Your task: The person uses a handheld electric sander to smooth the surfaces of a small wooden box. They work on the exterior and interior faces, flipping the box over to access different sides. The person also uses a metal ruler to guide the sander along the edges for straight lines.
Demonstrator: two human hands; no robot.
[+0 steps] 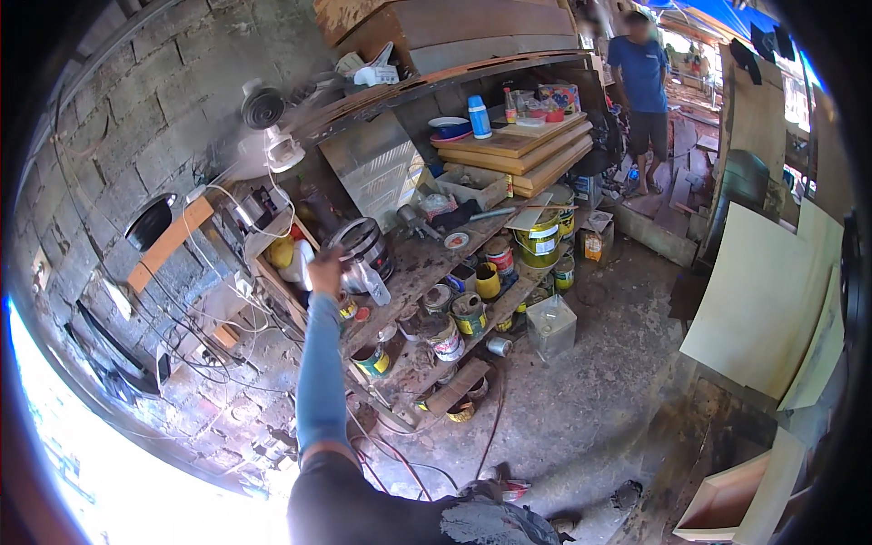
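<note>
My left hand reaches out over the left end of the cluttered wooden workbench, its arm in a grey-blue sleeve. The fingers look curled, but blur hides what they hold. Just right of them is a clear plastic bag or bottle; whether the hand touches it I cannot tell. Behind stands a dark round pot-like container with a pale band. Left of the hand, a yellow item sits in a wooden wall box. My right hand is out of view.
Several paint cans crowd the bench's lower shelf. On the floor stand a clear square container and trailing hoses. Wooden panels are stacked at the back; pale sheets lean right. A person stands far off.
</note>
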